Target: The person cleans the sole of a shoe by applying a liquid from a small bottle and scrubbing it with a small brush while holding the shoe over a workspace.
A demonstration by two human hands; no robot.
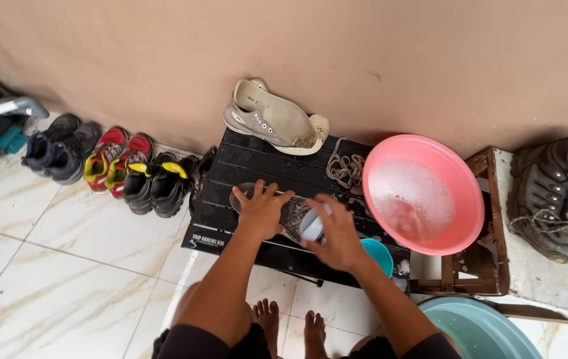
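A grey shoe (292,211) lies sole-side up on a black slatted stand (250,163), wet and soapy. My left hand (261,210) presses down on its heel end and holds it in place. My right hand (337,233) is closed around a pale blue-white brush (312,225) set against the shoe. A second grey shoe (272,118) leans against the brown wall at the back of the stand, with its laces (345,169) piled beside it.
A pink basin (430,159) of foamy water rests on a wooden crate (490,266) to the right. A small teal bowl (380,256) sits by my right wrist, a larger teal tub (483,329) below. Several shoes (114,163) line the wall left; brown boots (556,196) right.
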